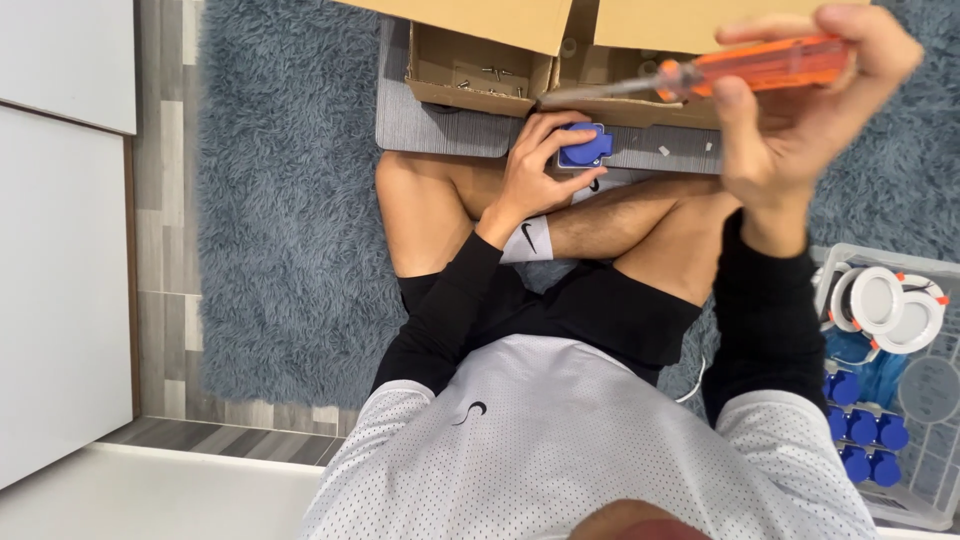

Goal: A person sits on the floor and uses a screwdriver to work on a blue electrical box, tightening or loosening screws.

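Crate [935,505] of blue parts is seen nearest, right of the cardboard box [480,75]. Blue plug [585,147] is clasped by the left hand [537,165] below it; an orange screwdriver [740,68] is gripped, raised, by the right hand [800,110]. Fastening seems underway; tip alignment is needed.

Orange-handled screwdriver [750,68], blue plug [585,147], shaggy grey-blue rug [290,220], tan cardboard box [480,72].

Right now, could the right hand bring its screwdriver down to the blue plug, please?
Probably yes: the right hand holds the orange screwdriver just above the blue plug, which the left hand grips, top exposed.
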